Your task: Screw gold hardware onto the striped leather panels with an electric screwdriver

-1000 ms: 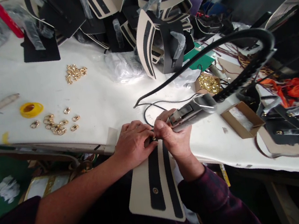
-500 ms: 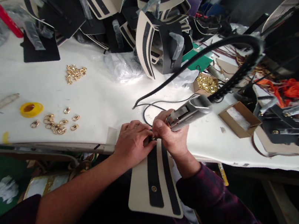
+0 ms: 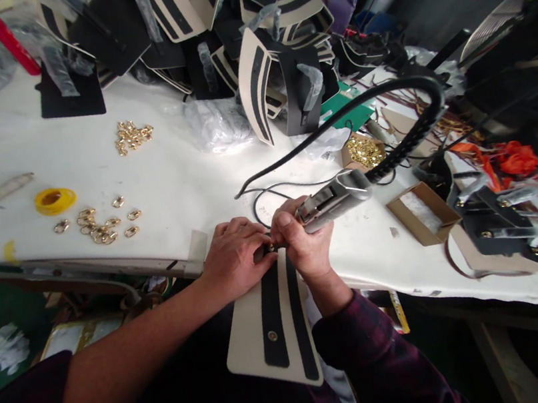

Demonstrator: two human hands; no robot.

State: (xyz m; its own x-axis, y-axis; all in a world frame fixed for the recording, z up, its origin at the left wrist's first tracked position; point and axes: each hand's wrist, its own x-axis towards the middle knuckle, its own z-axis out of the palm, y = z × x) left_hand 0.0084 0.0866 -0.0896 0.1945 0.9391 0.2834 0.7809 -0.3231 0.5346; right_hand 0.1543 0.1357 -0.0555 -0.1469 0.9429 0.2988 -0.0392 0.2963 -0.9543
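Note:
My right hand (image 3: 304,240) is wrapped round a grey electric screwdriver (image 3: 334,200) with a side lever and a thick black cord. Its tip is hidden at my fingers, by the upper end of a cream panel (image 3: 251,349) with two black strips. My left hand (image 3: 237,257) is closed on that same end, its thumb and fingers pinched around a small gold fitting (image 3: 272,247). The panel hangs over the table edge toward my lap. A round metal snap or rivet (image 3: 272,336) sits on the lower part of one strip.
Gold oval rings (image 3: 99,225) and smaller gold fittings (image 3: 134,135) lie left, near a yellow tape roll (image 3: 55,200) and an awl-like tool (image 3: 7,189). Black and cream panels (image 3: 256,89) pile up behind. Right are a box of gold parts (image 3: 365,150) and an open carton (image 3: 423,215).
The view shifts slightly, moving the scene a little to the left. Both hands keep their hold at the panel's upper end, and the screwdriver stays in the same pose.

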